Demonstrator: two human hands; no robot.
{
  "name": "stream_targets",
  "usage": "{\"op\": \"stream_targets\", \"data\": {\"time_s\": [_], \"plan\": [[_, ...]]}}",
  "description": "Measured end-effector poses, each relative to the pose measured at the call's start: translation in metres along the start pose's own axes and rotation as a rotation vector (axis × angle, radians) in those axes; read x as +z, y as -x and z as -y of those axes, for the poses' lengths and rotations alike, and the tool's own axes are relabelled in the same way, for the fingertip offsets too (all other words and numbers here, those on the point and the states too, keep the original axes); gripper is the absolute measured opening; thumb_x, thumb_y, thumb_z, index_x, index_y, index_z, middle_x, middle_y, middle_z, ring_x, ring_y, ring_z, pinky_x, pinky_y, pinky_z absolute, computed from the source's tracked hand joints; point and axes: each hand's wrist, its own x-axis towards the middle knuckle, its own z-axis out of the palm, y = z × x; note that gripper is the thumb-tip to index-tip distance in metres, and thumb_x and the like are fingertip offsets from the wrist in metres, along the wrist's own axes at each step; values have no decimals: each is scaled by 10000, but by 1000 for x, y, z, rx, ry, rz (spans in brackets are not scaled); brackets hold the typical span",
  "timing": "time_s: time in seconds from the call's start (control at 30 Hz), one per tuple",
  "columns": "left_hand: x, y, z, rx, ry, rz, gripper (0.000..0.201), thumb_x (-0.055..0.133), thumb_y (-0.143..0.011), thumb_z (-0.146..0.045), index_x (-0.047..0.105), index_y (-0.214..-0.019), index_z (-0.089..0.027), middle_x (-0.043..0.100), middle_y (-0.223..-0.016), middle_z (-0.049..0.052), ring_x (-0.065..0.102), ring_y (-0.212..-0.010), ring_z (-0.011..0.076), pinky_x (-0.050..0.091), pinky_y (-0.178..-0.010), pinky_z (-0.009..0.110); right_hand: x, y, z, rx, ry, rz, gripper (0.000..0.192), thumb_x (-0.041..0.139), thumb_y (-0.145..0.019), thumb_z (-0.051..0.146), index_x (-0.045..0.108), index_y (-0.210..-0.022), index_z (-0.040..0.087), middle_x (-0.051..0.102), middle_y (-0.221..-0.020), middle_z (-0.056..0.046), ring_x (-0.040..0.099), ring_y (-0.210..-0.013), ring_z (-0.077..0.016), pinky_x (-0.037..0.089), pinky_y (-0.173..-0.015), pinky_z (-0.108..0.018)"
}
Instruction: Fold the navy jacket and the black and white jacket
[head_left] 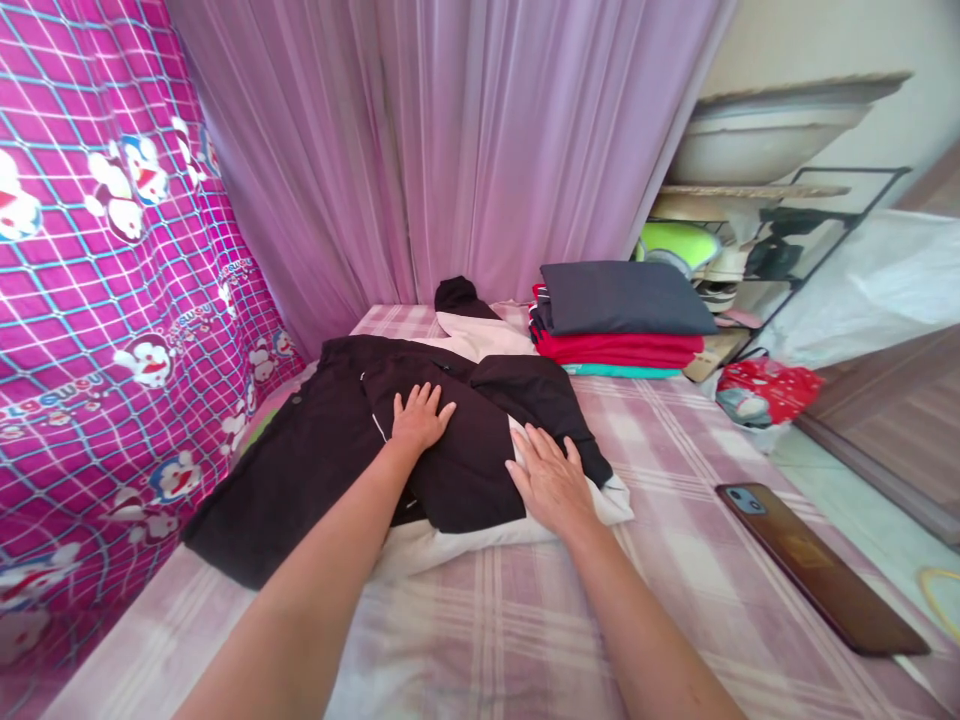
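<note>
A black jacket with a white lining (472, 470) lies partly folded on the bed (480, 640). My left hand (421, 418) rests flat on its black cloth near the middle, fingers spread. Over the right part, where black meets white, my right hand (553, 478) lies flat with its fingers stretched out. Neither hand grips the cloth. At the back, a white sleeve with a black end (457, 298) reaches toward the curtain. The left part of the black cloth (292, 470) spreads out wide, with a small round button showing.
Behind the jacket, to the right, sits a stack of folded clothes (622, 300). A brown-cased phone (821, 570) lies near the bed's right edge. Beyond it stand a rack (847, 215) and a red bag (772, 392). Purple curtains (480, 140) close off the back; a pink patterned cloth (112, 300) hangs left.
</note>
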Motion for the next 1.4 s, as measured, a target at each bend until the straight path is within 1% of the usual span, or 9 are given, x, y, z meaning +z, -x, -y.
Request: {"op": "stream_targets", "data": {"time_s": [0.17,0.27,0.4,0.5,0.63,0.73,1.03,1.3,1.4], "plan": [[-4,-2,25,-73,-13,-1,690,237,-961,-589,372,-1515,-201,312,-1602,105,240,-1490,304,168,-1192,594,1,1,0,6,7,-34,476,384,-997,371,500,-1436,228,489,-1492,-124,470,-1327,-271,242,-1127,-544],[-8,1,46,-138,-16,-11,677,250,-962,-570,376,-1512,-196,314,-1600,109,247,-1488,301,189,-1188,589,0,2,1,-1,3,-25,469,389,-999,368,503,-1431,225,493,-1488,-124,470,-1330,-266,246,-1124,-537],[-9,15,75,-195,-26,-29,648,273,-969,-535,382,-1509,-194,307,-1601,117,254,-1486,298,220,-1185,564,-1,2,1,2,3,-17,466,402,-997,361,504,-1429,220,492,-1488,-129,470,-1333,-265,248,-1124,-536],[-7,32,87,-183,-62,-94,632,310,-972,-496,403,-1494,-152,345,-1582,138,296,-1469,305,242,-1184,536,0,2,0,-2,10,-25,461,400,-998,361,508,-1424,219,503,-1480,-127,472,-1332,-259,245,-1127,-531],[-4,52,89,-107,-74,-234,563,323,-980,-418,492,-1424,-116,464,-1509,157,430,-1392,286,305,-1166,481,2,3,0,-10,10,-47,458,389,-1001,356,512,-1418,214,515,-1468,-129,482,-1323,-253,253,-1124,-525],[-5,58,89,-80,-23,-280,522,342,-977,-387,540,-1375,-113,522,-1460,160,495,-1340,268,346,-1147,448,2,4,-1,-15,17,-58,460,380,-1001,354,515,-1415,206,522,-1461,-132,490,-1316,-257,264,-1118,-528],[0,53,101,-45,131,-325,418,406,-942,-347,641,-1255,-199,620,-1367,92,572,-1258,230,395,-1128,417,6,5,-3,-24,37,-84,460,386,-989,347,533,-1406,220,544,-1442,-125,505,-1301,-259,289,-1112,-517],[0,51,104,-36,225,-334,393,425,-925,-326,669,-1202,-192,657,-1318,61,588,-1232,200,411,-1114,343,8,6,-7,-23,56,-87,462,386,-986,350,532,-1403,214,543,-1442,-128,511,-1299,-258,306,-1105,-509],[2,50,103,-61,214,-340,411,426,-926,-335,654,-1232,-183,612,-1376,81,562,-1266,210,402,-1120,344,9,6,-7,-29,54,-94,462,387,-984,347,537,-1402,216,543,-1442,-128,513,-1294,-266,315,-1099,-518]]}}
